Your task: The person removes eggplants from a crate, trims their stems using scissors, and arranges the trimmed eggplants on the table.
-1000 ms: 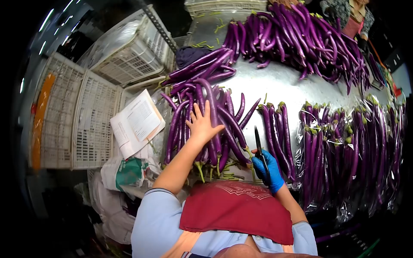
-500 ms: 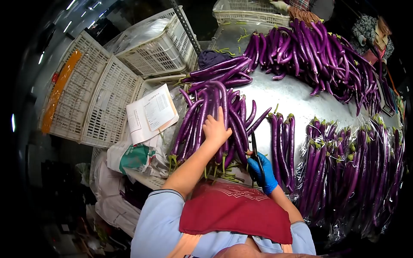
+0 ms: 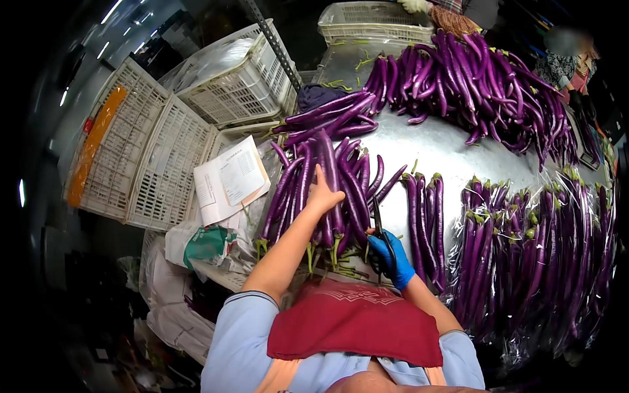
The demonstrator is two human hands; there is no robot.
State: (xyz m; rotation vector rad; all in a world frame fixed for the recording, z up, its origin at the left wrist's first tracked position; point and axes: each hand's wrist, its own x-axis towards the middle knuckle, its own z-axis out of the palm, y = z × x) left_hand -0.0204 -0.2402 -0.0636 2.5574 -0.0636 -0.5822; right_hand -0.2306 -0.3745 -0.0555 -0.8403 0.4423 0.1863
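Note:
My bare left hand (image 3: 322,195) lies on the near pile of long purple eggplants (image 3: 303,187), one finger stretched up along them and the thumb out to the right. In my right hand (image 3: 391,257), which wears a blue glove, is a pair of dark scissors (image 3: 379,226), blades pointing up and away beside the pile's right edge. Green stems of the pile hang toward the red apron (image 3: 354,321). Several loose eggplants (image 3: 426,229) lie side by side just right of the scissors.
Bagged eggplants (image 3: 531,255) fill the right side. A large heap (image 3: 472,85) lies at the back, with two people beyond it. Crates (image 3: 239,78) and an open booklet (image 3: 232,177) are at the left. Cut stems lie near the apron.
My left hand has drawn in its spread fingers and shifted over the pile. The eggplants under it have moved. The scissors in my right hand have turned and come closer to the pile.

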